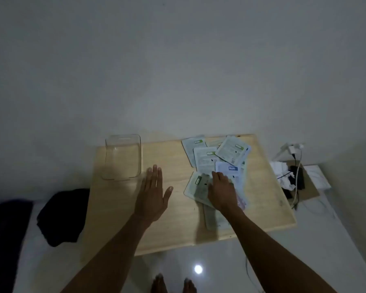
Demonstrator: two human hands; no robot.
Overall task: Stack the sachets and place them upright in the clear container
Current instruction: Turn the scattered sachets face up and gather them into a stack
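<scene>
Several flat sachets [218,159] lie loosely overlapping on the right half of a low wooden table [173,235]. Most are pale with green labels; one is bluish-white [228,169]. My right hand [222,191] rests palm down on the near sachets, fingers on a green-labelled one [197,185]; whether it grips any I cannot tell. My left hand [153,193] hovers flat and open over the bare table middle, fingers spread, holding nothing. The clear container [123,158] stands empty at the table's far left corner, just beyond my left fingertips.
A wall runs right behind the table. Dark cloth [63,216] lies on the floor to the left. At the right are crumpled white paper [282,172], dark items, and a charger cable [297,166] plugged into a wall socket. My feet [173,285] show at the bottom edge.
</scene>
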